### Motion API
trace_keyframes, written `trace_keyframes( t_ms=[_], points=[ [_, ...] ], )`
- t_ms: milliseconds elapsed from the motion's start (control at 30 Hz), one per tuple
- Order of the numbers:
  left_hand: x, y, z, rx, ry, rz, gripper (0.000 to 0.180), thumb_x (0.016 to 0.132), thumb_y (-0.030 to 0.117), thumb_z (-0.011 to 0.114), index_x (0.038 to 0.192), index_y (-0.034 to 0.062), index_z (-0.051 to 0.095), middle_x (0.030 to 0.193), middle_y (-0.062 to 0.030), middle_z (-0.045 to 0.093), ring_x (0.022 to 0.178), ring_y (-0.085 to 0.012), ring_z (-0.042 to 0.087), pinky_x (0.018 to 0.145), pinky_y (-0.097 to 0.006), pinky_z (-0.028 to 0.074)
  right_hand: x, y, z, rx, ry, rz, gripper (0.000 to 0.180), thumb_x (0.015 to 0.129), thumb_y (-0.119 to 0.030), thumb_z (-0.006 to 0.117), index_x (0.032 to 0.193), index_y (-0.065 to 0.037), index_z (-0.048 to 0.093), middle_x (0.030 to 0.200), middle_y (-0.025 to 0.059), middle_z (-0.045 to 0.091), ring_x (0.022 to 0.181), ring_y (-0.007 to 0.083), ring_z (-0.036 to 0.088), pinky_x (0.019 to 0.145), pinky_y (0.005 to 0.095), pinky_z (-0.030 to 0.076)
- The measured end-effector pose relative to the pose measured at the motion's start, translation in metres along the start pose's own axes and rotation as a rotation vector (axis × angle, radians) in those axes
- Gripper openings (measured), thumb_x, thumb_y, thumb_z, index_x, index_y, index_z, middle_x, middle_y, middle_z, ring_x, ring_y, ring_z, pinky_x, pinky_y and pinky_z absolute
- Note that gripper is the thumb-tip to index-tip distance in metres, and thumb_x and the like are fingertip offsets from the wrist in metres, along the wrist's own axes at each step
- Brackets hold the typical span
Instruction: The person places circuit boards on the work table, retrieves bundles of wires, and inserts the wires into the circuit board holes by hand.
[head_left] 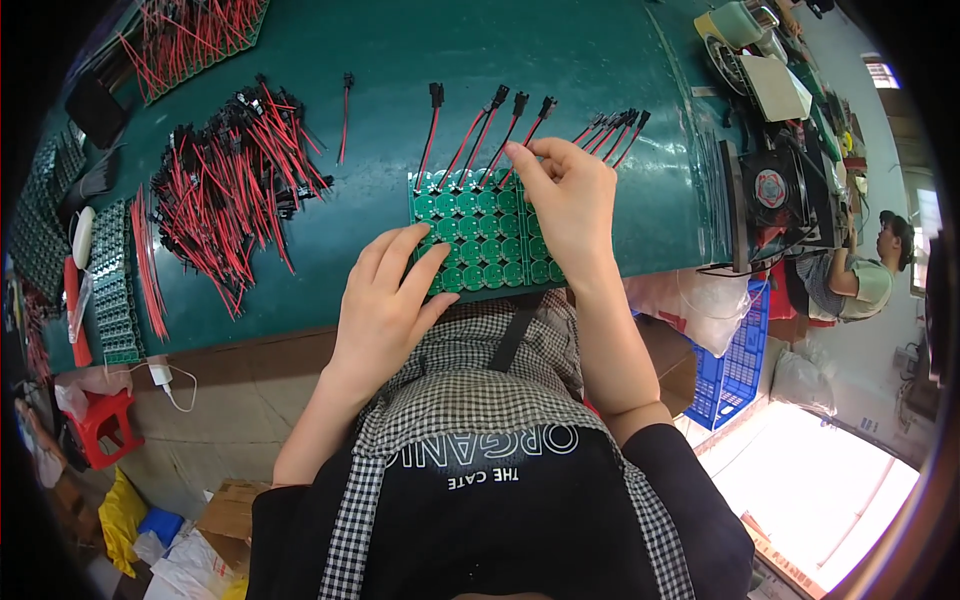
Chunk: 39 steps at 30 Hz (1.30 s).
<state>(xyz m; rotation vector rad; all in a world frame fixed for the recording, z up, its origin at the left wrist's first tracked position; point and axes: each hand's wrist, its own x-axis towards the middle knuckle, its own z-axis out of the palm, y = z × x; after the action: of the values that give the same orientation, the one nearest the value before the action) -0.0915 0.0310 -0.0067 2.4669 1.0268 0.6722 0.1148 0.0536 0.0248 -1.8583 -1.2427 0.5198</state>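
Note:
A green panel of small round circuit boards [462, 226] lies at the table's front edge. Along its far edge several red-and-black connector wires [470, 146] stick out, their black plugs pointing away from me. My left hand [385, 295] rests with spread fingers on the panel's left side. Over the panel's far right part, my right hand [572, 195] has thumb and index finger pinched at the rightmost of these wires. The wire's lower end at the board is partly hidden by the fingers. More connector wires [620, 134] lie beyond my right hand.
A large heap of connector wires [225, 190] covers the table's left side, with a single wire [345, 120] beside it. Further left lie other board panels [118, 290]. At right stand a fan [770, 190] and a blue crate [735, 365]; another person [865, 270] sits beyond.

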Motion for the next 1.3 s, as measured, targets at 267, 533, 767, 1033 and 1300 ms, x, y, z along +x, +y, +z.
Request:
trace_keyframes(
  t_ms=[267, 533, 767, 1033, 1300],
  points=[
    [-0.016, -0.012, -0.030, 0.042, 0.171, -0.036, 0.044, 0.069, 0.017, 0.076, 0.108, 0.0053, 0.060, 0.113, -0.0118, 0.055, 0.103, -0.0307, 0.052, 0.085, -0.041, 0.043, -0.013, 0.030, -0.058, -0.174, 0.276, -0.054, 0.021, 0.086, -0.019, 0.065, 0.095, 0.000, 0.068, 0.083, 0.0121, 0.066, 0.073, 0.0178, 0.062, 0.069, 0.0294, 0.049],
    [-0.061, -0.130, -0.127, 0.759, 0.591, -0.723, 0.035, 0.084, 0.022, 0.065, 0.109, 0.0006, 0.055, 0.102, -0.0131, 0.057, 0.099, -0.0313, 0.053, 0.083, -0.041, 0.043, 0.009, 0.162, -0.205, -1.104, 0.240, 0.141, 0.054, 0.087, -0.046, 0.058, 0.118, -0.001, 0.056, 0.114, 0.0173, 0.055, 0.107, 0.0347, 0.053, 0.088, 0.0405, 0.043],
    [-0.079, -0.163, -0.133, 0.958, 0.314, -0.913, 0.021, 0.083, 0.016, 0.061, 0.093, -0.0003, 0.053, 0.086, -0.0166, 0.062, 0.082, -0.0325, 0.063, 0.072, -0.042, 0.051, 0.034, 0.195, -0.223, -1.158, 0.075, 0.090, 0.042, 0.092, -0.039, 0.050, 0.111, -0.002, 0.056, 0.108, 0.0156, 0.058, 0.100, 0.0350, 0.056, 0.081, 0.0423, 0.044],
    [-0.045, -0.174, -0.152, 0.804, 0.120, -1.031, 0.012, 0.079, 0.001, 0.050, 0.087, -0.0029, 0.059, 0.082, -0.0220, 0.063, 0.079, -0.0393, 0.064, 0.072, -0.046, 0.053, 0.056, 0.159, -0.222, -1.290, -0.103, 0.255, 0.031, 0.083, -0.030, 0.061, 0.091, 0.000, 0.061, 0.090, 0.0193, 0.063, 0.089, 0.0368, 0.061, 0.074, 0.0454, 0.047],
    [-0.034, -0.195, -0.154, 0.806, 0.009, -1.008, 0.018, 0.081, 0.008, 0.051, 0.093, -0.0005, 0.061, 0.088, -0.0227, 0.066, 0.084, -0.0385, 0.065, 0.074, -0.049, 0.052, 0.069, 0.162, -0.221, -1.186, -0.105, 0.130, 0.027, 0.072, -0.020, 0.061, 0.084, 0.004, 0.058, 0.090, 0.0259, 0.062, 0.086, 0.0438, 0.060, 0.074, 0.0510, 0.047]
  ],
)
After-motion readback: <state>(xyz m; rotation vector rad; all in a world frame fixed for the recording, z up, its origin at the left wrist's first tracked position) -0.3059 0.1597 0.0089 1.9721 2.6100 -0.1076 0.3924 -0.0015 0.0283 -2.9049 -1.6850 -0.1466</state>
